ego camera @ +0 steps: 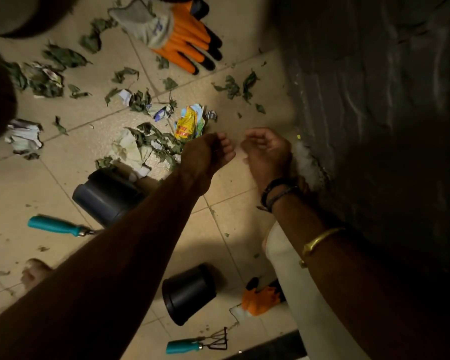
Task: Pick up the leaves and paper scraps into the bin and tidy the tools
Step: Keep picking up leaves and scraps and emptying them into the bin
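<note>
Dry green leaves (63, 57) and paper scraps (24, 137) lie scattered over the tiled floor, with a crumpled yellow wrapper (190, 122) among them. My left hand (205, 154) hovers just right of the main pile (146, 146), fingers loosely curled and holding nothing. My right hand (266, 152) hangs beside it near the dark wall, fingers also loosely curled and empty. Two teal-handled tools lie on the floor: one (55, 226) at the left, a small rake (195, 344) at the bottom.
An orange and grey work glove (177, 35) lies at the top, another (263, 298) at the bottom right. Two black pots (107, 196) (187, 294) lie tipped on the tiles. A dark wall (374, 100) fills the right side. My bare foot (33, 272) shows at lower left.
</note>
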